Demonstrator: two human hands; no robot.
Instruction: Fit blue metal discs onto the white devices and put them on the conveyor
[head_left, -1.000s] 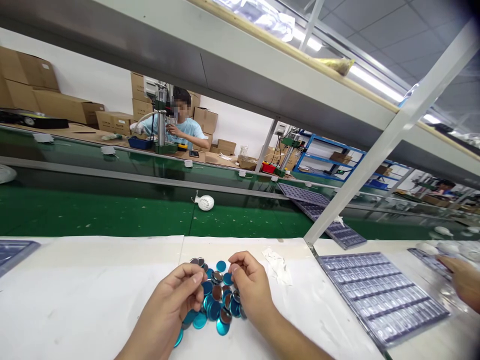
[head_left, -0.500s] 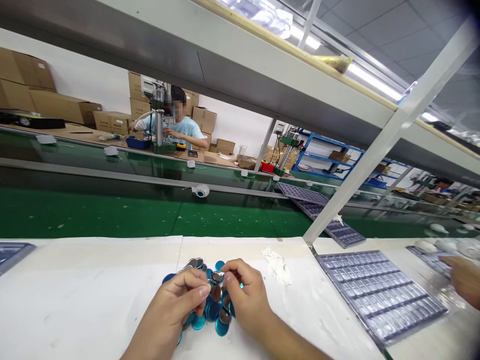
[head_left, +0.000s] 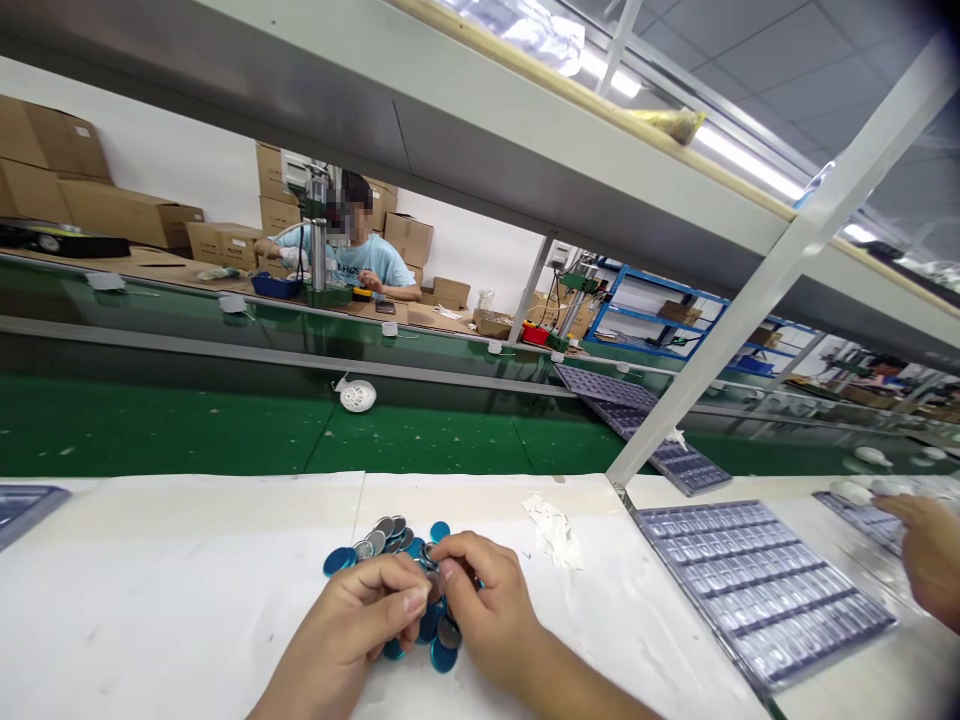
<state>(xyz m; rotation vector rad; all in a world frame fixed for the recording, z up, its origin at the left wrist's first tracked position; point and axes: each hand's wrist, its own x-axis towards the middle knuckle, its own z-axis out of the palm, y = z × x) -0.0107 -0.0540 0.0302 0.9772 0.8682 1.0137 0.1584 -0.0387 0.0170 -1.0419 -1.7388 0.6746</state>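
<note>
Blue and silver round discs (head_left: 444, 655) lie in a loose pile on the white work surface (head_left: 150, 600), partly hidden under both hands. Over the left part of the pile, my left hand (head_left: 367, 620) is closed, thumb against fingertips; anything between them is too small to make out. My right hand (head_left: 487, 600) is closed just beside it, thumb and forefinger together above the discs, and what it pinches is hidden. The fingertips of the two hands are close together.
A crumpled white paper piece (head_left: 553, 532) lies right of the pile. Clear compartment trays (head_left: 765, 590) stand further right, near another person's hand (head_left: 930, 560). A slanted post (head_left: 705, 370) rises behind. A white round part (head_left: 358, 395) sits on the green conveyor (head_left: 187, 430).
My left hand has shifted slightly right, uncovering discs at the pile's left. My right hand has moved slightly left. Parts on the conveyor have moved, and the other person's hand has shifted.
</note>
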